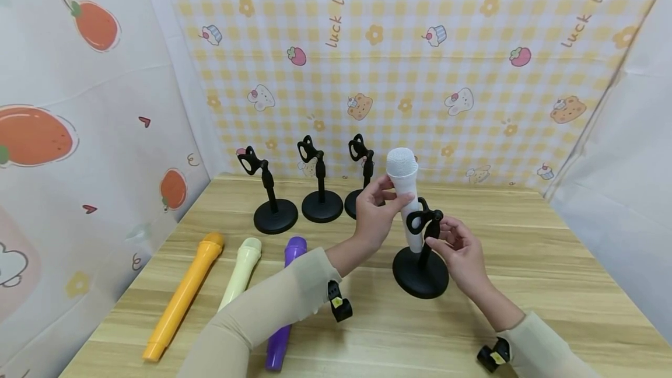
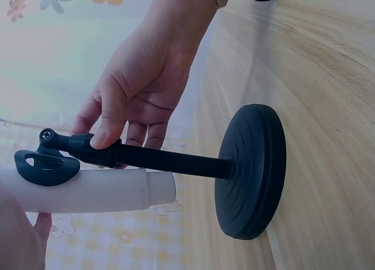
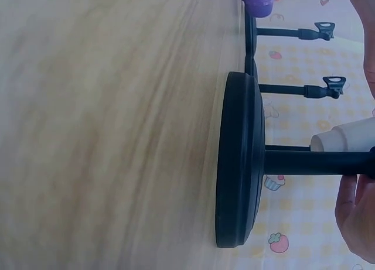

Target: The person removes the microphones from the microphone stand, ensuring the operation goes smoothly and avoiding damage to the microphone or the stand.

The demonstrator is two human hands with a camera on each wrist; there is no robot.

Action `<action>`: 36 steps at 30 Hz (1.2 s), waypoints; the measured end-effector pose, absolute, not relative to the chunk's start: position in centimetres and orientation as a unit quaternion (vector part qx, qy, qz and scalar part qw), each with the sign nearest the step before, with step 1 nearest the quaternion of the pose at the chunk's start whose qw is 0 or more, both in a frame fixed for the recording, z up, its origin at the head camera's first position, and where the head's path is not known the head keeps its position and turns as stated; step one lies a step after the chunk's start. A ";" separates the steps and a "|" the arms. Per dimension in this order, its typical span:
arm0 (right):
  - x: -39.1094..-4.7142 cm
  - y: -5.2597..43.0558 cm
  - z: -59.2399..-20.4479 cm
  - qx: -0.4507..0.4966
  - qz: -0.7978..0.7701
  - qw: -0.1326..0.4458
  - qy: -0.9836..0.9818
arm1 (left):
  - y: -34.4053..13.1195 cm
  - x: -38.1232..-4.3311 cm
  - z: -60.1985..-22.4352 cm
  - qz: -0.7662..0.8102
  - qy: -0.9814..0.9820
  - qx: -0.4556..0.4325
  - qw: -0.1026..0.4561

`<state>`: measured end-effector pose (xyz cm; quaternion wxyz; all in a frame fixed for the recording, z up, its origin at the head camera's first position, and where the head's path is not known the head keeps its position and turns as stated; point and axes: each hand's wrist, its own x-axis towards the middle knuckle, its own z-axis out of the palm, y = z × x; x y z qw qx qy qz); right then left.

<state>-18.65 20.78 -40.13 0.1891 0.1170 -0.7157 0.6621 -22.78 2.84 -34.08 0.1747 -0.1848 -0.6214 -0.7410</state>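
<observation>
My left hand [image 1: 375,214] grips a white microphone [image 1: 403,167] by its body, just below the mesh head. The microphone stands nearly upright, head up, its lower end above the round base [image 1: 420,276] of a black desk microphone stand. In the left wrist view, the stand's clip [image 2: 47,167] overlaps the side of the white body [image 2: 111,191]. My right hand [image 1: 464,255] pinches the upper post of this stand, thumb on the near side, just below the clip. In the right wrist view, the base [image 3: 240,164] sits on the table.
Three more black stands [image 1: 275,214] [image 1: 321,206] [image 1: 353,203] are lined up at the back left. Orange [image 1: 184,293], pale yellow [image 1: 241,270] and purple [image 1: 278,346] microphones lie at the left, the last two partly under my left sleeve. A patterned cloth [image 1: 399,74] hangs behind the wooden table [image 1: 525,261].
</observation>
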 end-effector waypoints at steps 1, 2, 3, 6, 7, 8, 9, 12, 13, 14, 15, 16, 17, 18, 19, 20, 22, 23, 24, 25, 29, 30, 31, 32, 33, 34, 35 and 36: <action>-18.7 20.8 -40.1 0.116 0.662 0.188 -0.716 | 2.8 -22.8 -34.1 -0.743 -0.619 -0.184 0.175; -18.7 20.8 -40.1 0.115 0.663 0.189 -0.715 | 2.8 -22.9 -34.1 -0.745 -0.617 -0.184 0.175; -18.7 20.8 -40.1 0.115 0.663 0.190 -0.715 | 2.8 -22.9 -34.0 -0.746 -0.615 -0.183 0.176; -18.7 20.7 -39.9 0.116 0.671 0.190 -0.708 | 2.7 -23.1 -33.9 -0.762 -0.599 -0.177 0.170; -18.7 20.7 -39.8 0.116 0.673 0.190 -0.706 | 2.6 -23.2 -33.9 -0.770 -0.591 -0.173 0.164; -18.7 20.7 -39.7 0.116 0.674 0.189 -0.704 | 2.6 -23.3 -33.9 -0.778 -0.585 -0.165 0.158; -18.7 20.7 -39.7 0.116 0.676 0.188 -0.703 | 2.4 -23.4 -33.9 -0.786 -0.579 -0.156 0.152; -18.6 20.8 -39.6 0.114 0.674 0.183 -0.707 | 2.1 -23.7 -34.1 -0.801 -0.570 -0.127 0.131; -18.5 20.8 -39.7 0.113 0.672 0.181 -0.709 | 1.9 -23.7 -34.2 -0.803 -0.570 -0.119 0.124; -18.5 20.9 -39.7 0.112 0.671 0.180 -0.710 | 1.8 -23.7 -34.3 -0.804 -0.572 -0.113 0.118; -18.5 20.9 -39.8 0.111 0.669 0.179 -0.712 | 1.7 -23.6 -34.3 -0.804 -0.574 -0.109 0.114; -18.5 21.0 -39.9 0.111 0.667 0.179 -0.714 | 1.6 -23.6 -34.4 -0.804 -0.575 -0.108 0.110; -18.4 21.0 -40.0 0.109 0.666 0.180 -0.716 | 1.6 -23.6 -34.5 -0.803 -0.576 -0.107 0.106; -18.4 21.1 -40.0 0.108 0.664 0.180 -0.717 | 1.5 -23.6 -34.5 -0.803 -0.578 -0.107 0.103; -18.5 21.1 -40.0 0.108 0.666 0.179 -0.716 | 1.4 -23.5 -34.5 -0.802 -0.579 -0.107 0.102; -18.5 21.1 -40.1 0.107 0.668 0.177 -0.715 | 1.4 -23.5 -34.5 -0.800 -0.582 -0.106 0.103; -18.5 21.1 -40.1 0.107 0.672 0.175 -0.712 | 1.2 -23.5 -34.4 -0.795 -0.588 -0.107 0.103; -18.5 21.2 -40.1 0.106 0.673 0.175 -0.711 | 1.2 -23.5 -34.4 -0.793 -0.591 -0.107 0.103; -18.6 21.2 -40.0 0.106 0.677 0.173 -0.708 | 1.1 -23.5 -34.4 -0.790 -0.594 -0.107 0.104; -18.6 21.2 -40.0 0.106 0.679 0.172 -0.706 | 1.1 -23.5 -34.3 -0.788 -0.598 -0.108 0.105; -18.6 21.1 -39.9 0.103 0.681 0.172 -0.704 | 0.9 -23.5 -34.3 -0.777 -0.612 -0.103 0.104; -18.6 21.1 -39.8 0.104 0.683 0.171 -0.703 | 0.8 -23.5 -34.3 -0.775 -0.616 -0.101 0.104; -18.6 21.1 -39.8 0.104 0.684 0.171 -0.702 | 0.8 -23.4 -34.3 -0.773 -0.618 -0.099 0.103; -18.6 21.0 -39.8 0.104 0.686 0.172 -0.700 | 0.7 -23.4 -34.3 -0.771 -0.620 -0.098 0.103; -18.5 21.0 -39.7 0.104 0.688 0.172 -0.697 | 0.7 -23.4 -34.3 -0.770 -0.622 -0.096 0.104; -18.5 21.0 -39.7 0.106 0.692 0.172 -0.693 | 0.7 -23.4 -34.3 -0.769 -0.624 -0.095 0.104; -18.5 21.0 -39.7 0.108 0.694 0.173 -0.691 | 0.6 -23.4 -34.3 -0.768 -0.624 -0.095 0.104; -18.5 21.0 -39.7 0.110 0.696 0.173 -0.688 | 0.6 -23.4 -34.4 -0.768 -0.624 -0.096 0.104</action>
